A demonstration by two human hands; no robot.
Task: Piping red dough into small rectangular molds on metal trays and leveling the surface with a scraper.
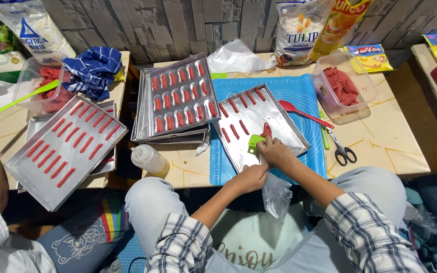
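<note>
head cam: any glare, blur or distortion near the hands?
Head view: sharp around both hands, right hand and left hand; soft glare on the metal tray; table edges bow outward, wide-angle distortion; light even, shadows faint; plastic bag translucent, its contents unreadable.

1. This is a home set up for baking, with work done on low tables against a grey slatted wall.
2. Just beyond the hands lie metal baking trays lined with rows of red dough strips.
3. Farther back from the hands stand a flour bag and an oil pouch.
4. To the right of the hands sit scissors and a clear tub of red dough on a tabletop.
5. A blue rolling mat lies under the nearest tray.
</note>
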